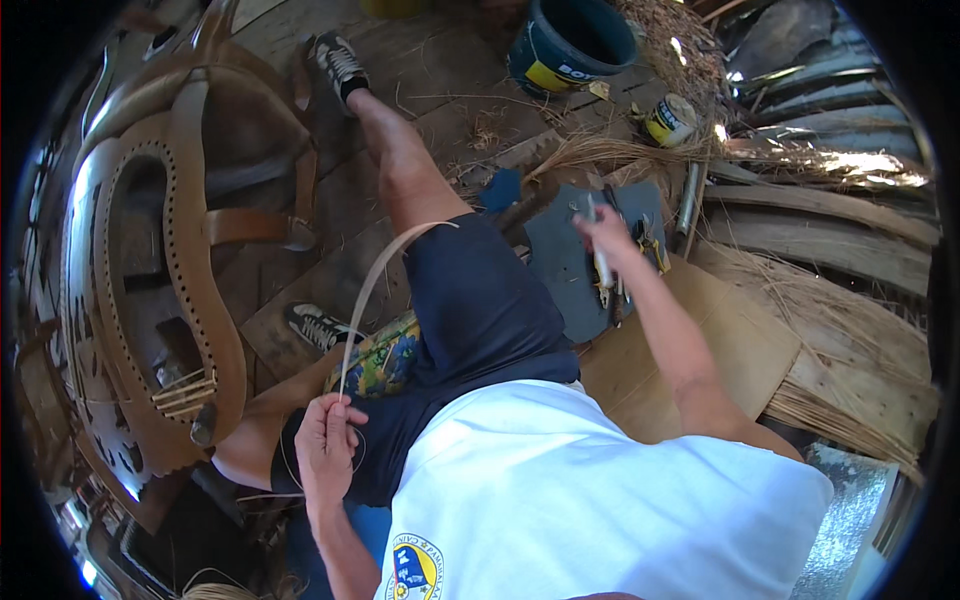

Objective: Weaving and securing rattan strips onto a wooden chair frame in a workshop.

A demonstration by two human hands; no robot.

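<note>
My left hand [328,438] is closed in a pinch on a long pale cane strip [375,275]. The strip rises from my fingers and curves over my leg; a thin length loops below the hand. My right hand [612,238] is over a dark grey mat [560,250] with hand tools on it. Its fingers are slightly smeared, and a pale, shiny piece shows at the fingertips; whether they grip it is unclear. Close by lie a light-handled tool [603,270] and yellow-and-black pliers [650,245]. On the left stands a brown wooden chair frame [225,345] with drilled holes and several cane strands [185,397] across one end.
A dark green bucket [570,50] stands at the far side, with a small yellow-and-black can [670,120] near it. A tan board [720,330] lies under my right forearm. Bundles of fibre strands [840,425] and slats [820,240] line the right side. My legs stretch across the plank floor.
</note>
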